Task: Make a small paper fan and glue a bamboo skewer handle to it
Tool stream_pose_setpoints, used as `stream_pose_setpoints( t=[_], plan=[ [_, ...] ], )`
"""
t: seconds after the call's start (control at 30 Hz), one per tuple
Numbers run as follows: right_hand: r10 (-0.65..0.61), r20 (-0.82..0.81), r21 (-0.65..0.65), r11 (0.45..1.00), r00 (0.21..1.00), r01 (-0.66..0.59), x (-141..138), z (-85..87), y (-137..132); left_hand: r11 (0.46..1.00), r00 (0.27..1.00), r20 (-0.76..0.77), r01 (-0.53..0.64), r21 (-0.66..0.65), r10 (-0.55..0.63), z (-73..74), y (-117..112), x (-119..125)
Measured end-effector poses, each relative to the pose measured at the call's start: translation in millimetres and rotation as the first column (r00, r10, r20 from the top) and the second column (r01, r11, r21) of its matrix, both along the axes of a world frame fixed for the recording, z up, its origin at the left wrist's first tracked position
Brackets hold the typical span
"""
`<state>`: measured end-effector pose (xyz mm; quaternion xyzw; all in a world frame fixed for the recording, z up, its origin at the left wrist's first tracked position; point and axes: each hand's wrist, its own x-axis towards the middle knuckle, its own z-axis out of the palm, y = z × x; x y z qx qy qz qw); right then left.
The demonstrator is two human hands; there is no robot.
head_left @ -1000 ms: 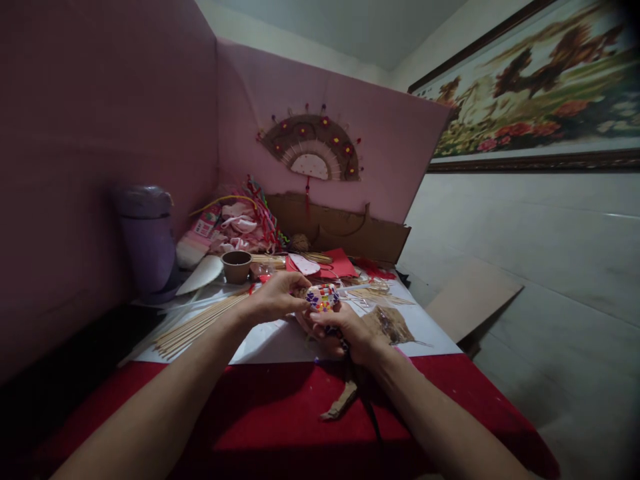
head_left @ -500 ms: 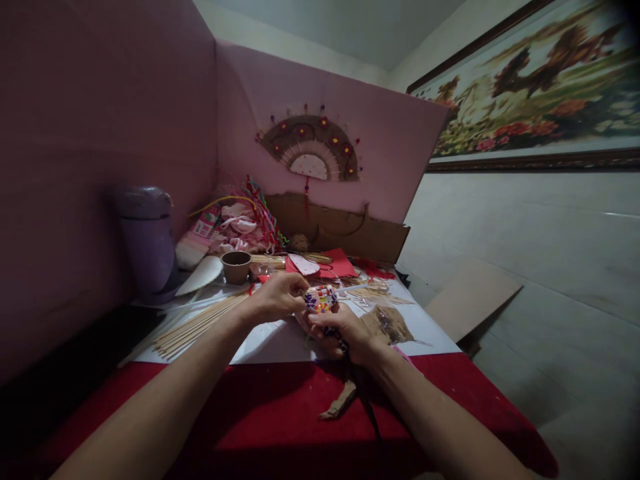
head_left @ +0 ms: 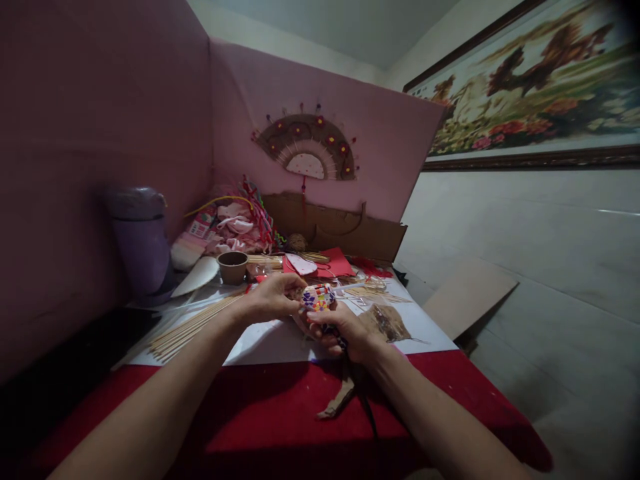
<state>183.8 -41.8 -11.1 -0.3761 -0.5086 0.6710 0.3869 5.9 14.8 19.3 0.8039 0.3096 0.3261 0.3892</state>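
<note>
Over the middle of the table, my right hand (head_left: pixel 345 328) is wrapped round the handle of a hot glue gun (head_left: pixel 319 298) with a colourful flower pattern. A pale glue stick (head_left: pixel 350 287) sticks out of its rear towards the right, and a dark cord (head_left: pixel 367 407) hangs below the hand. My left hand (head_left: pixel 280 295) is close to the gun's front end, its fingers curled together. What those fingers hold is small and partly hidden, so I cannot make it out. A torn brown strip (head_left: pixel 339 400) lies below my right hand on the red cloth.
Thin wooden sticks (head_left: pixel 193 327) lie to the left on the white sheet, near a brown cup (head_left: pixel 233 267). A purple tumbler (head_left: pixel 141 243) stands far left. Brown burlap (head_left: pixel 385 323) lies right of my hands. A decorated fan (head_left: pixel 307 148) hangs on the pink board behind.
The whole view has shifted slightly. My left fingers have changed their curl a little at the front of the glue gun, while my right hand keeps its hold.
</note>
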Motion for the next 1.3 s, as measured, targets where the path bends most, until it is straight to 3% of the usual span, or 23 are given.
stream_pose_setpoints(
  t=[0.47,0.7,0.83,0.97,1.3],
  plan=[
    [0.036,0.02,0.032,0.999,0.999,-0.037,-4,5.4,-6,0.993,0.999,0.005,0.033,-0.114,-0.033,-3.8,5,0],
    [-0.007,0.016,0.125,0.992,1.0,0.005,-5,5.6,-6,0.965,0.985,0.087,0.165,-0.205,-0.15,2.9,5,-7],
    [-0.06,0.028,0.183,0.982,0.998,0.054,-7,4.1,-5,0.98,0.985,0.171,0.023,-0.196,0.011,6.6,-1,-3],
    [-0.156,0.075,0.243,0.961,0.985,0.134,-9,-0.9,-3,0.956,0.961,0.218,-0.111,-0.271,0.173,5.6,-2,2],
    [-0.16,0.136,0.217,0.968,0.978,0.128,-11,-1.7,-6,0.944,0.951,0.213,-0.157,-0.292,0.224,2.2,1,3]
  ],
)
